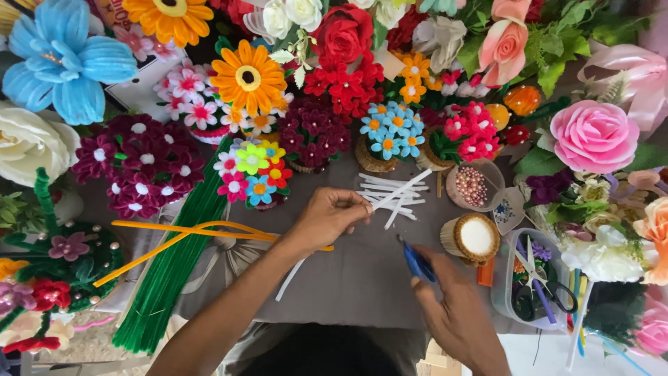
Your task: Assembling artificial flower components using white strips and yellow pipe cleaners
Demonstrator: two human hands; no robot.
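Note:
My left hand (330, 214) pinches a white pipe cleaner piece (400, 190) that reaches up and right over a small pile of cut white pieces (390, 196) on the grey cloth (348, 278). My right hand (459, 310) lies lower right and grips blue-handled scissors (417, 263), blades pointing up and left toward the pile. A longer white strip (291, 280) lies under my left forearm.
Bunches of handmade flowers ring the cloth. A bundle of green pipe cleaners (174, 264) and orange ones (181, 233) lie at left. A bowl of pink beads (473, 184), a small basket pot (475, 237) and a clear tub of tools (536, 285) stand at right.

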